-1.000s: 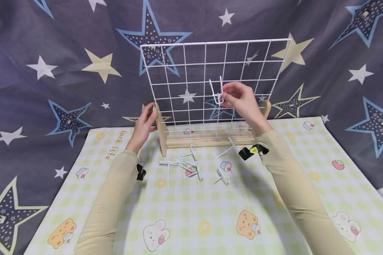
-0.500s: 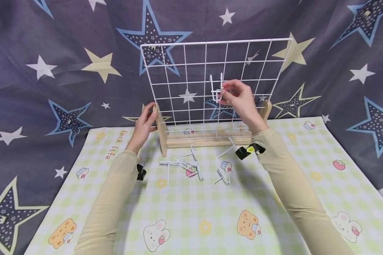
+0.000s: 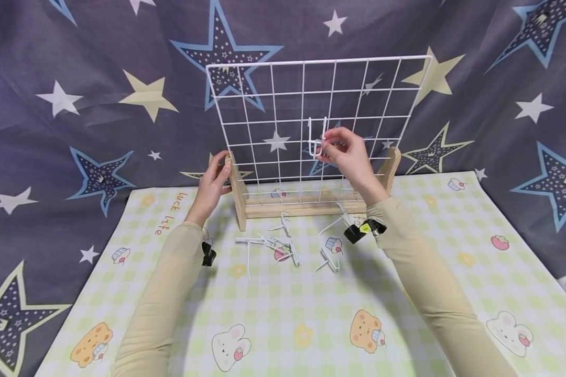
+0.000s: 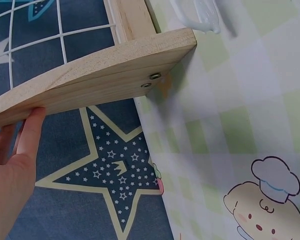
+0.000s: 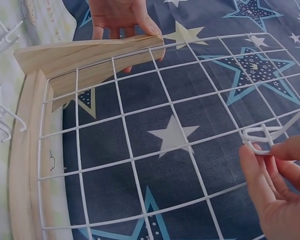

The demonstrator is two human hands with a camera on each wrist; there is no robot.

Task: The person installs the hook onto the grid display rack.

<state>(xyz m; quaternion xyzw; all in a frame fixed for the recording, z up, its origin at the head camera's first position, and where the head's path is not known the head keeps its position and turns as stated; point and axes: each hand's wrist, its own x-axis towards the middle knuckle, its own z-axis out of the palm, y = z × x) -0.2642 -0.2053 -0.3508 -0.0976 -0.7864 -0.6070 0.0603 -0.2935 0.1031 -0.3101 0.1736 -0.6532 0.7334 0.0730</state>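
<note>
Before a star-printed curtain (image 3: 99, 78), a person's right hand (image 3: 351, 157) pinches between thumb and fingers a double-pronged wire hook (image 3: 310, 142) at 1 o'clock, just lowered slightly and seemingly settling against the wire grid panel (image 3: 303, 93), while the left hand (image 3: 212, 183) clasps the wooden upright (image 3: 238, 196) at 9 o'clock.

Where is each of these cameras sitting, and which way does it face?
Head: worn on the head, looking forward and down at the wire grid, loose hooks and tablecloth; both hands and sleeved forearms show.
Left wrist: worn there, facing the wooden side support; part of the left hand shows.
Right wrist: worn there, looking across the grid; the right hand shows, pinching a white hook, with the left hand beyond.
Shared: both wrist views show the left hand at the same wooden support, from different sides.
</note>
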